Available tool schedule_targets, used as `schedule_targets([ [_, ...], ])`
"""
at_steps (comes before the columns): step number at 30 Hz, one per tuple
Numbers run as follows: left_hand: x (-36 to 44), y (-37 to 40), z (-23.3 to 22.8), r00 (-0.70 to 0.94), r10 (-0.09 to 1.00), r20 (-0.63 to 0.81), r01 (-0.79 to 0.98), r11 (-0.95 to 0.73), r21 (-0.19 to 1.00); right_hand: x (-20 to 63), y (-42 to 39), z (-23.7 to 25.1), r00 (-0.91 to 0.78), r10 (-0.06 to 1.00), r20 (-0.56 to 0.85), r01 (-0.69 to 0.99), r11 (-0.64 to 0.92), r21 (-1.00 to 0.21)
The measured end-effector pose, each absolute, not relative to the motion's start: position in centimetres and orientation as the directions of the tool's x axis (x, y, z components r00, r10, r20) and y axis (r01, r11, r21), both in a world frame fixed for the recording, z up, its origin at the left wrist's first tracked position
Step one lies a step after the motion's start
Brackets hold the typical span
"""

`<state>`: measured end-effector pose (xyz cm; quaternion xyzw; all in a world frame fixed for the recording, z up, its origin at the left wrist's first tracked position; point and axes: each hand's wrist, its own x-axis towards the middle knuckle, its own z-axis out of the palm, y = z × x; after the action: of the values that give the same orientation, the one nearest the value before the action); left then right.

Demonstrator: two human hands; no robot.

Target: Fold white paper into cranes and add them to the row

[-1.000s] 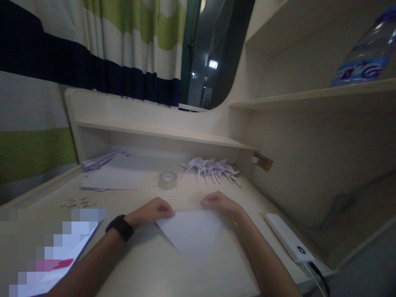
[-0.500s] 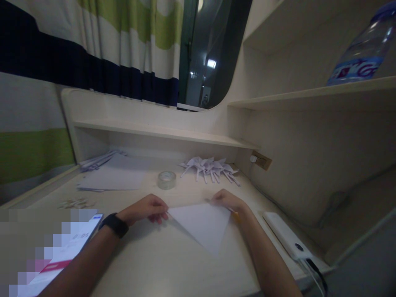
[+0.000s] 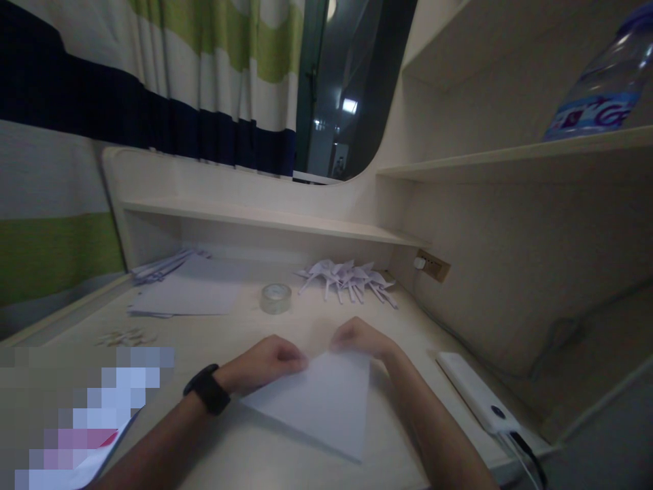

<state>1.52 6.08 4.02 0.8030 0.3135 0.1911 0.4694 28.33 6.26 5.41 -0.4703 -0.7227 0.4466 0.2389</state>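
Note:
A white sheet of paper (image 3: 326,401) is held between my two hands over the near middle of the desk, its lower corner pointing toward me. My left hand (image 3: 268,364), with a black watch on the wrist, pinches the paper's upper left edge. At the upper edge, my right hand (image 3: 360,338) is closed on the paper; its fingertips are partly blurred. Beyond the hands stands a roll of clear tape (image 3: 276,299). Several folded paper pinwheels (image 3: 347,275) lie in a row at the back.
A stack of white paper (image 3: 186,289) lies at the back left, with small pale pieces (image 3: 126,337) in front. A phone, partly pixelated, is at near left. On the right are a white power strip (image 3: 472,395) with cables, a wall socket (image 3: 432,265) and a shelved bottle (image 3: 594,102).
Both hands have come closer together along the paper's upper edge. The paper has turned and shifted toward me, from a triangular outline to a broader four-sided one.

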Motion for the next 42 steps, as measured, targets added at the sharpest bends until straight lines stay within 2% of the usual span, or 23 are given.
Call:
schedule_targets([
  [1, 1.8, 5.9, 3.6, 0.758, 0.651, -0.034, 0.336, -0.346, 0.876, 27.9, 6.3, 5.2, -0.449, 0.891, -0.064, 0.458, 0.168, -0.873],
  [3, 2.0, 5.8, 2.8, 0.756, 0.652, -0.062, 0.355, -0.328, 0.875, 27.5, 6.6, 4.9, -0.402, 0.916, 0.005, 0.404, 0.182, -0.896],
  [6, 2.0, 6.2, 2.3, 0.646, 0.763, 0.005, 0.31, -0.268, 0.912, 28.0, 7.5, 4.7, -0.109, 0.987, 0.116, 0.175, 0.133, -0.976],
  [8, 1.8, 6.5, 2.6, 0.527, 0.848, 0.056, 0.2, -0.187, 0.962, 28.3, 8.1, 4.5, 0.08, 0.993, 0.089, 0.009, 0.088, -0.996],
  [9, 1.8, 6.6, 2.7, 0.465, 0.883, 0.067, 0.131, -0.144, 0.981, 28.1, 8.3, 4.3, 0.11, 0.992, 0.056, -0.06, 0.063, -0.996],
  [11, 1.8, 6.7, 2.9, 0.365, 0.929, 0.055, 0.002, -0.06, 0.998, 27.2, 8.3, 3.6, 0.069, 0.998, -0.015, -0.193, -0.001, -0.981],
  [13, 2.0, 6.8, 2.6, 0.332, 0.943, 0.018, -0.086, 0.011, 0.996, 25.6, 8.0, 2.7, -0.072, 0.997, -0.036, -0.28, -0.055, -0.959],
  [16, 2.3, 6.8, 2.0, 0.383, 0.923, -0.013, -0.136, 0.071, 0.988, 23.2, 7.3, 1.4, -0.081, 0.997, 0.0, -0.278, -0.023, -0.96],
  [20, 2.1, 6.7, 2.1, 0.469, 0.882, -0.05, -0.079, 0.098, 0.992, 22.3, 6.7, 1.1, -0.032, 0.997, 0.066, -0.23, 0.057, -0.972],
  [26, 0.1, 6.9, 4.5, 0.34, 0.94, -0.03, 0.059, 0.01, 0.998, 23.7, 6.7, 1.4, -0.167, 0.986, 0.008, -0.14, -0.016, -0.99],
  [28, -0.5, 7.2, 4.7, 0.362, 0.932, -0.017, 0.115, -0.027, 0.993, 24.0, 6.8, 1.3, -0.196, 0.981, 0.004, -0.123, -0.021, -0.992],
  [33, -1.1, 7.6, 4.2, 0.413, 0.907, -0.088, 0.223, -0.007, 0.975, 24.6, 7.1, 1.0, -0.225, 0.974, -0.037, -0.076, -0.056, -0.996],
  [37, -1.1, 7.7, 4.1, 0.427, 0.9, -0.081, 0.212, -0.013, 0.977, 25.1, 7.1, 0.8, -0.286, 0.955, -0.079, -0.042, -0.095, -0.995],
  [42, -1.3, 7.9, 3.8, 0.468, 0.881, -0.071, 0.142, 0.005, 0.99, 25.2, 7.1, 0.6, -0.301, 0.951, -0.07, -0.104, -0.106, -0.989],
])
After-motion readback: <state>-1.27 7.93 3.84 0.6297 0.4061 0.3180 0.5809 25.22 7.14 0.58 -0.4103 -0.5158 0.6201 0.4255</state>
